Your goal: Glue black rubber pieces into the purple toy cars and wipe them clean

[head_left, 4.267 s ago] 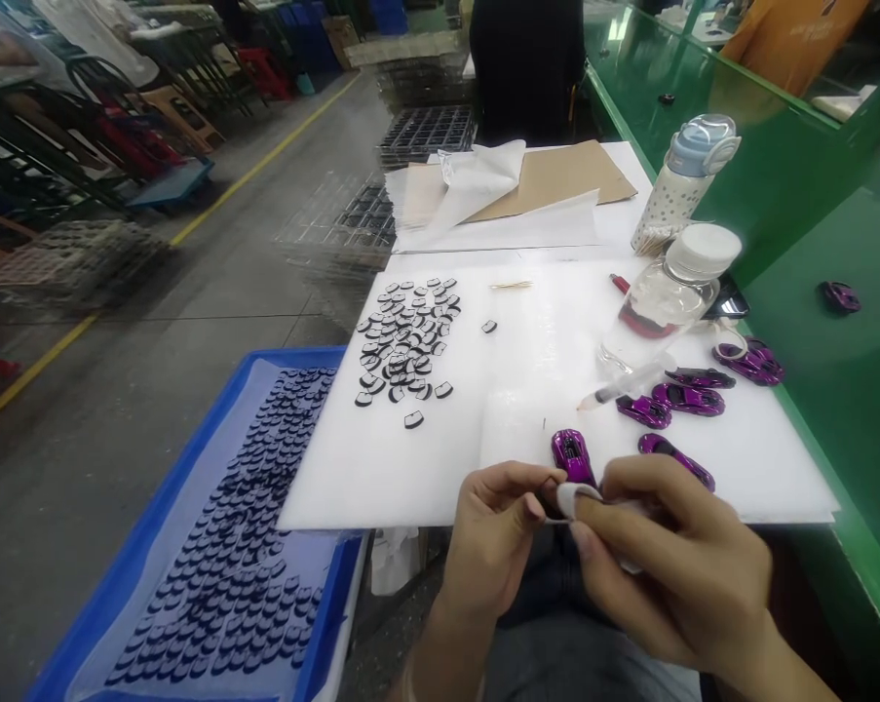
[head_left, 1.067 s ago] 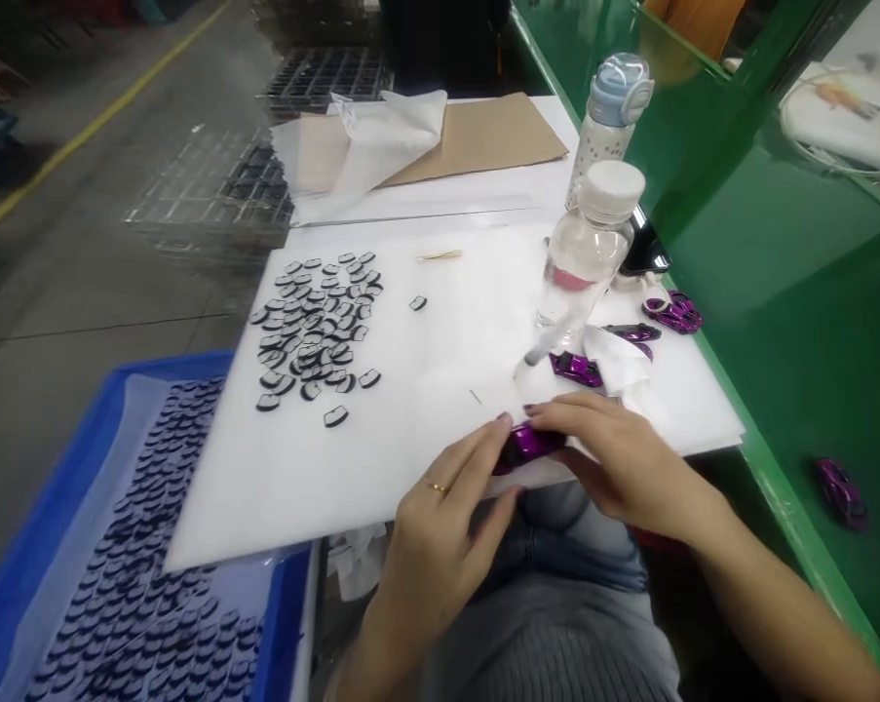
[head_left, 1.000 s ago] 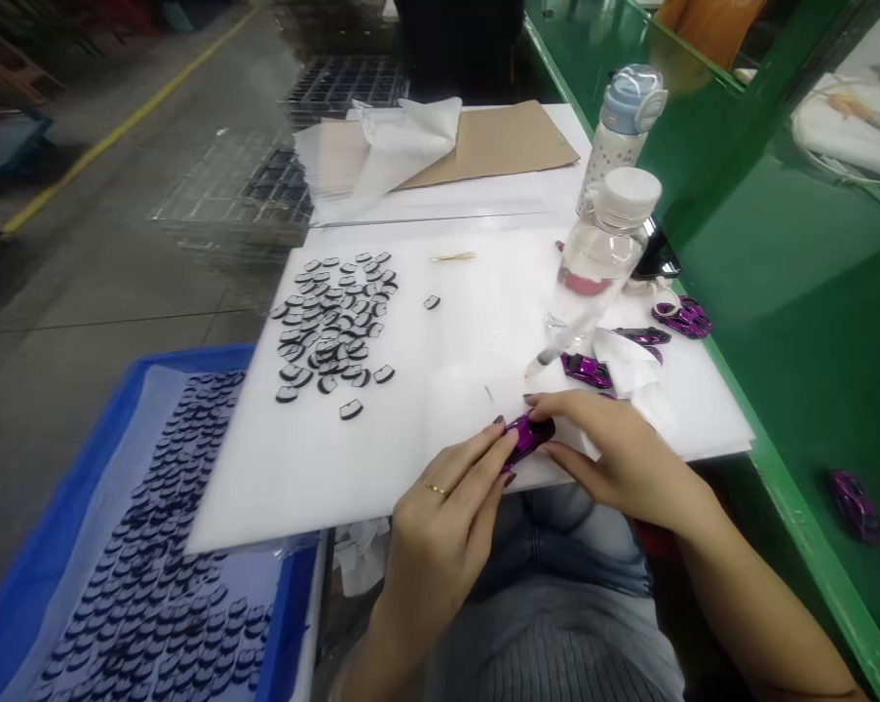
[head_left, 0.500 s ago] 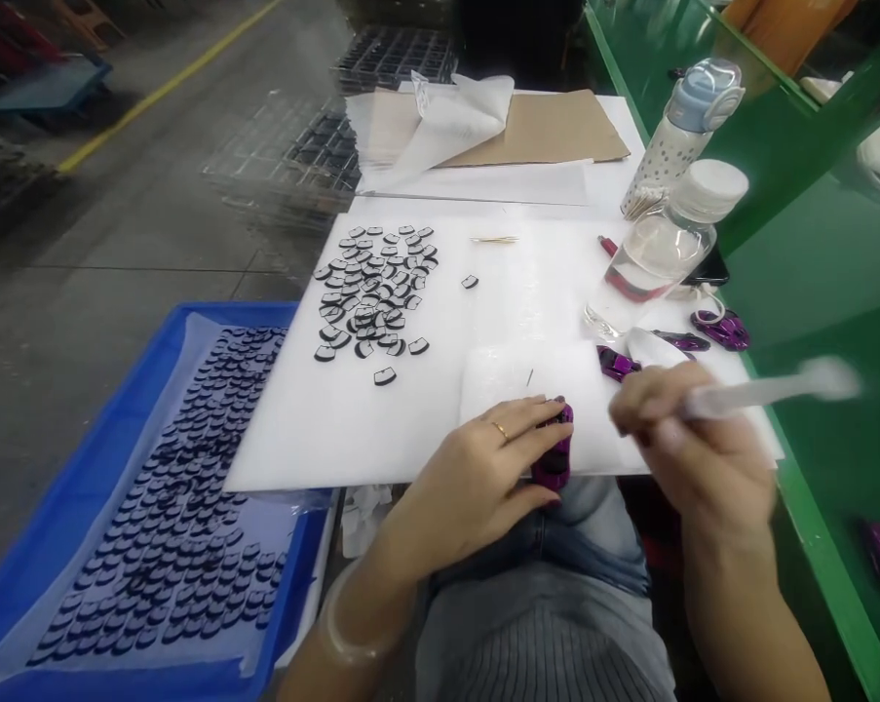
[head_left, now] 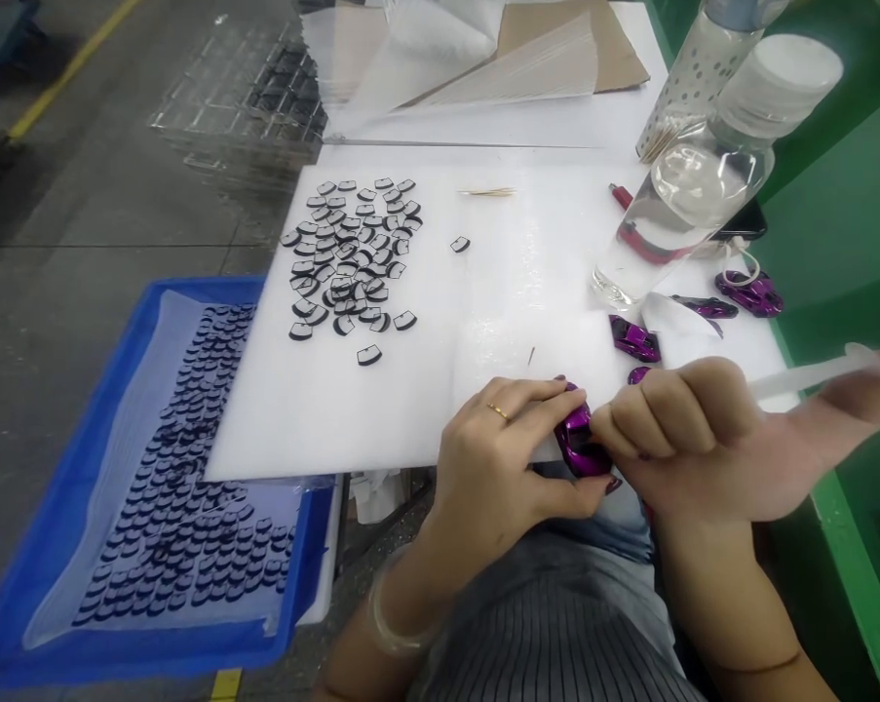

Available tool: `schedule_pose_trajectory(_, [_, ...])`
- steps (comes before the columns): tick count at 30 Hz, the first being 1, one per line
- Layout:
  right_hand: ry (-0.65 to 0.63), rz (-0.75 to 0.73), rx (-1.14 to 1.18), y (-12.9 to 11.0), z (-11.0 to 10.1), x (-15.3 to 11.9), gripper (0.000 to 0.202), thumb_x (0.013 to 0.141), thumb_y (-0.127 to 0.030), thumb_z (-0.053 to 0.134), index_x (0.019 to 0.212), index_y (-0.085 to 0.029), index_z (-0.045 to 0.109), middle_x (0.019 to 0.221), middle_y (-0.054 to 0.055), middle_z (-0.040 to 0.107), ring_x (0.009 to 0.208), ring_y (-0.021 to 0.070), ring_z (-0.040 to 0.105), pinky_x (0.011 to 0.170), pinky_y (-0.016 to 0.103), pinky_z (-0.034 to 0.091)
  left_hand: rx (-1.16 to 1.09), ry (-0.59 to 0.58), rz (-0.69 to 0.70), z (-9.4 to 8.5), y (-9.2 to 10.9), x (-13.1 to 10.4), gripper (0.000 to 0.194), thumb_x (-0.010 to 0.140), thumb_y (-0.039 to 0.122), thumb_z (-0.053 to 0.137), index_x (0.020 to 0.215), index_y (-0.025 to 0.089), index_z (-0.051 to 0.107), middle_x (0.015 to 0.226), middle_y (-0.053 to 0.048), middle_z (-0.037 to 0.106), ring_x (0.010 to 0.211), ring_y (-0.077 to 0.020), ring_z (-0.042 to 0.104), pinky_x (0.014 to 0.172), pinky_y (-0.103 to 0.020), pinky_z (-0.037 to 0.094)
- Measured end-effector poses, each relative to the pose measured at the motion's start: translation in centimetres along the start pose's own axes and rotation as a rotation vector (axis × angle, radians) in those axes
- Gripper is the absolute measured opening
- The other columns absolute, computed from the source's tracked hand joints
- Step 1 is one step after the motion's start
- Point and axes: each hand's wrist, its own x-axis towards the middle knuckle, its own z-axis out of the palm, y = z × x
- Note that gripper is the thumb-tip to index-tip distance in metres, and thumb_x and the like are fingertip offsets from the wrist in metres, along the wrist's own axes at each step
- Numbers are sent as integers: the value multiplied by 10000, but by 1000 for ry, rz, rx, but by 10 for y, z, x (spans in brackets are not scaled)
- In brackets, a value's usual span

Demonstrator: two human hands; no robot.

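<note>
My left hand (head_left: 494, 468), with a ring on one finger, grips a small purple toy car (head_left: 577, 429) at the front edge of the white board (head_left: 381, 419). Right beside the car, my right hand (head_left: 680, 429) is curled round a white translucent tool (head_left: 812, 378), its fingertips close to or on the car's side; contact is hard to make out. The tool's lower end is hidden in the fist. More purple cars (head_left: 635, 338) lie beyond my right hand. Many small dark-edged pieces (head_left: 348, 263) are scattered on the board's left half.
On the right stand a clear bottle (head_left: 692, 185) and a dotted bottle (head_left: 692, 73). Thin sticks (head_left: 487, 192) lie on the board, with paper and cardboard (head_left: 622, 49) behind. A blue tray (head_left: 66, 517) of dark pieces sits lower left; a green wall (head_left: 841, 244) rises right.
My right hand has moved left to the car, its fist now turned with the tool pointing right. The car has tilted in my left hand. The view has shifted closer and downward.
</note>
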Motion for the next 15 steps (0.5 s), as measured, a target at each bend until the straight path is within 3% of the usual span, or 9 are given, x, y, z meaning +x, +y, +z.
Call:
schedule_pose_trajectory(5, [8, 54, 141, -3, -5, -3, 681, 898, -807, -29, 651, -239, 253, 479, -54, 55, 405, 126, 156, 417, 284, 287, 5, -1, -14, 0, 0, -1, 449, 733, 383, 852, 1116, 174, 745, 1100, -89, 777, 988, -270, 725, 842, -423, 619])
schedule_pose_trajectory(11, [-192, 89, 187, -20, -4, 9, 640, 967, -717, 10, 619, -228, 232, 483, -34, 145, 451, 132, 210, 459, 298, 303, 15, -17, -12, -1, 1, 0, 429, 761, 401, 833, 1113, 170, 751, 1095, -93, 775, 992, -274, 725, 850, -412, 617])
schedule_pose_trajectory(15, [-135, 83, 165, -19, -4, 8, 653, 960, -744, 20, 601, -236, 220, 486, -34, 154, 462, 132, 220, 481, 312, 340, 14, -20, -5, -1, 1, 1, 427, 773, 392, 827, 1116, 151, 745, 1097, -102, 774, 985, -271, 722, 845, -417, 615])
